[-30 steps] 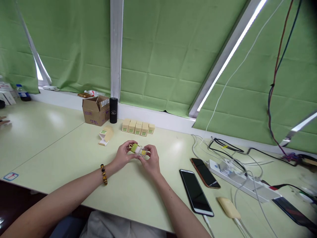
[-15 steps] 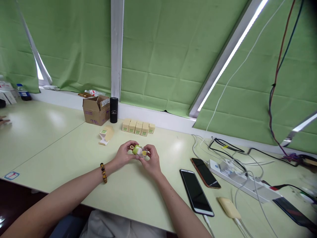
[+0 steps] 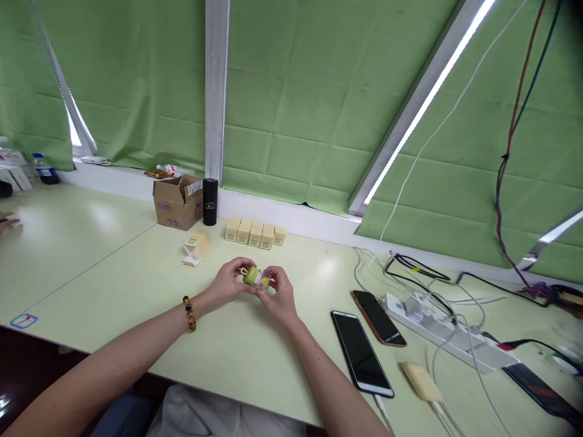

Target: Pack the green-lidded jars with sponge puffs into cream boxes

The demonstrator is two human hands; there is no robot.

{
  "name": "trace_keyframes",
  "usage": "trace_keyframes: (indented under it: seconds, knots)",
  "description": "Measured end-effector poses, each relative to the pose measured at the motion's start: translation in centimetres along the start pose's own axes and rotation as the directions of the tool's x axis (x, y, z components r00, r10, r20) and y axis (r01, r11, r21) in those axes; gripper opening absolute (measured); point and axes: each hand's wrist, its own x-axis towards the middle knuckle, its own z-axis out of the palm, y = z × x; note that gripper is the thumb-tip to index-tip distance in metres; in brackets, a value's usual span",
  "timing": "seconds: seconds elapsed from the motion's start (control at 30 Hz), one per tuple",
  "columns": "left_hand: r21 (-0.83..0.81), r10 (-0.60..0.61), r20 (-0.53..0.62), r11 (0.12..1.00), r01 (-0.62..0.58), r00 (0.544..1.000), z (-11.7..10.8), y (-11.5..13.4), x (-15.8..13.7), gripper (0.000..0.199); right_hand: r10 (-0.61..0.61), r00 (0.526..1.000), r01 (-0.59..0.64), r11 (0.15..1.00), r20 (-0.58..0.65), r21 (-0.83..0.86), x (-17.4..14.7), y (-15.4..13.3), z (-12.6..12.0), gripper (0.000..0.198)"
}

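Both hands meet over the table around a small clear bottle (image 3: 264,282) with a green cap (image 3: 251,276) and a pale loop on its end. My left hand (image 3: 230,279) has its fingers closed on the capped end, while my right hand (image 3: 279,292) pinches the clear end, where something yellow shows. The bottle lies tilted on its side, raised off the tabletop, and fingers cover part of it. Beyond my hands stands a row of small cream boxes (image 3: 255,234) with green labels. An opened cream box (image 3: 197,246) lies to their left.
A cardboard box (image 3: 177,209) and a black tumbler (image 3: 210,203) stand at the back left. To the right lie a white-framed phone (image 3: 362,355), a second phone (image 3: 378,317), a cream charger (image 3: 421,381) and a power strip (image 3: 446,334) with tangled cables. Another person's hand (image 3: 6,222) shows at the far left.
The green cap has turned slightly between my fingers, and more of its green side faces me. Both hands keep nearly the same place.
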Motion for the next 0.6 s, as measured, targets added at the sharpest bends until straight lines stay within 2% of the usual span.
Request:
trace_keyframes:
  seconds: [0.33, 0.5, 0.6]
  knots:
    - [-0.099, -0.012, 0.063, 0.995, 0.018, 0.998, 0.15, -0.48, -0.35, 0.064, 0.051, 0.999, -0.050, 0.998, -0.004, 0.040, 0.02, 0.05, 0.23, 0.041]
    - [-0.013, 0.014, 0.030, 1.000, -0.014, 0.999, 0.11, -0.41, -0.41, 0.064, 0.073, 0.996, -0.072, 0.997, -0.044, 0.024, 0.10, -0.12, 0.24, 0.040]
    - [0.011, -0.011, 0.002, 1.000, 0.011, 1.000, 0.54, -0.14, -0.53, 0.061, 0.065, 0.993, -0.067, 0.998, -0.096, -0.019, 0.10, -0.06, 0.27, 0.040]
